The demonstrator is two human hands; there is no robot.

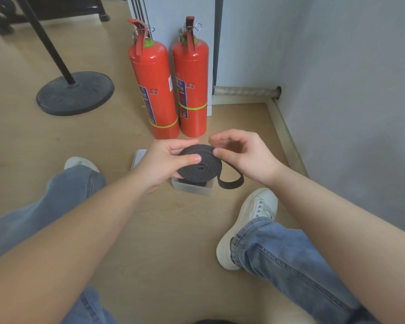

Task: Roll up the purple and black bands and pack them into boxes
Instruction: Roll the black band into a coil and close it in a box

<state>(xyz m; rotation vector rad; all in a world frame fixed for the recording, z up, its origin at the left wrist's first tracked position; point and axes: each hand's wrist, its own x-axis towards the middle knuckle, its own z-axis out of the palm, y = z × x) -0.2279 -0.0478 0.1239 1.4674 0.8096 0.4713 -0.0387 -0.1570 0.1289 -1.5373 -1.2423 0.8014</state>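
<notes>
- Left hand (166,160) grips the black band (200,166), which is wound into a flat coil. The thumb lies across the top face and the fingers sit underneath.
- Right hand (243,155) is at the coil's right rim. I see the thumb tip pressed on the outer wrap and the fingers curled over the far edge, pinching it.
- Both hands are close together, with the coil between them, held up off the floor (173,230).
- A loose tail (230,181) of the band hangs off the coil's right side and loops down under the right hand.
- A small clear box (193,189) stands on the floor right below the coil. Something dark shows inside, and I can't tell what.
- A pale flat piece (138,157) pokes out behind the left hand, mostly hidden.
- Two red extinguishers (153,90) stand side by side just beyond the hands, against the wall.
- A round black stand base (75,93) sits off to the left.
- White shoe (246,225) and jeans lie near the box on the right.
</notes>
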